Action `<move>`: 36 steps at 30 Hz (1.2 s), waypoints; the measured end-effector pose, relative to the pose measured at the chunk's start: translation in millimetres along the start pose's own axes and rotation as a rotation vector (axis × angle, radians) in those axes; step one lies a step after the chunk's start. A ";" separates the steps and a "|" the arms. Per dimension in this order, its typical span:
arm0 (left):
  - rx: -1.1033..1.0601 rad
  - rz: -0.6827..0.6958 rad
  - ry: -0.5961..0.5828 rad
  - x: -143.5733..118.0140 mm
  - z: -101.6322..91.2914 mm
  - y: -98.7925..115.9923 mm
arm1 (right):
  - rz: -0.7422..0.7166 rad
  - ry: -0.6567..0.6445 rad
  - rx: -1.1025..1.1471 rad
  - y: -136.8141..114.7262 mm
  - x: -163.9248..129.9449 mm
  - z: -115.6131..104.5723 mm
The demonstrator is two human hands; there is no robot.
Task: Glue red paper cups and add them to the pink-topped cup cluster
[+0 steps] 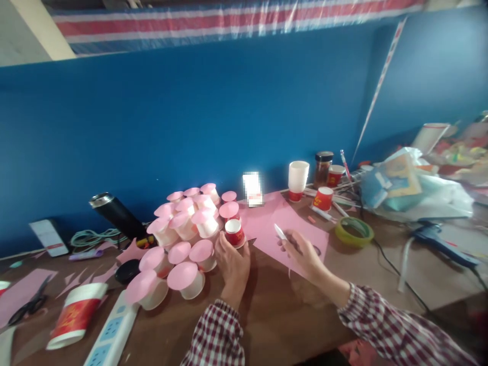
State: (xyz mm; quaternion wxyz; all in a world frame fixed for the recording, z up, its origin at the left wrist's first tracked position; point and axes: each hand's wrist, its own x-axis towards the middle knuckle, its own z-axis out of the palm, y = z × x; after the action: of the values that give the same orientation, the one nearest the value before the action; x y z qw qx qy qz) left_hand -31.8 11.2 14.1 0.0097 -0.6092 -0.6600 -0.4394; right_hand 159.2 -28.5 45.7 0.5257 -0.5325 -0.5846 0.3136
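Note:
My left hand (pixel 233 262) curls around a small red paper cup (pixel 234 231); a pink paper disc shows at the cup's base. In my right hand (pixel 305 251) is a pair of scissors (pixel 280 232), its pale blades pointing up and left and a dark handle loop showing by the palm. This hand hovers over a pink paper sheet (pixel 263 216). Left of my left hand stand several white cups (pixel 190 287) topped with pink discs. Two red cups with pink tops, one of them this pink-topped cup (pixel 229 209), stand just behind the held cup.
A stack of white cups (pixel 298 175), a dark-lidded jar (pixel 324 168), a red cup (pixel 323 199) and a yellow tape roll (pixel 354 232) stand to the right. Farther right lies a blue glue gun (pixel 444 244). A power strip (pixel 114 330), a large paper cup (pixel 78 315) and a black flask (pixel 116 216) occupy the left.

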 end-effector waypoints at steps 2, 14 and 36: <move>0.004 0.083 0.049 -2.5 -2.1 3.4 | -0.038 0.011 -0.130 2.3 7.3 -14.0; -0.054 0.378 0.063 -2.5 3.0 -5.7 | 0.132 -0.016 -0.968 42.8 94.1 -55.1; -0.125 0.369 -0.156 -3.6 5.9 -7.2 | 0.094 -0.100 -1.113 46.2 118.6 -91.1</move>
State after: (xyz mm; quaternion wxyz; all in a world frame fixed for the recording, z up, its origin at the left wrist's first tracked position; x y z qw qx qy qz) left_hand -33.6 12.8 4.4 0.0012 -0.7514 -0.5072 -0.4220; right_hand 273.3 77.7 59.1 0.1225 -0.7395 -0.6619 0.0059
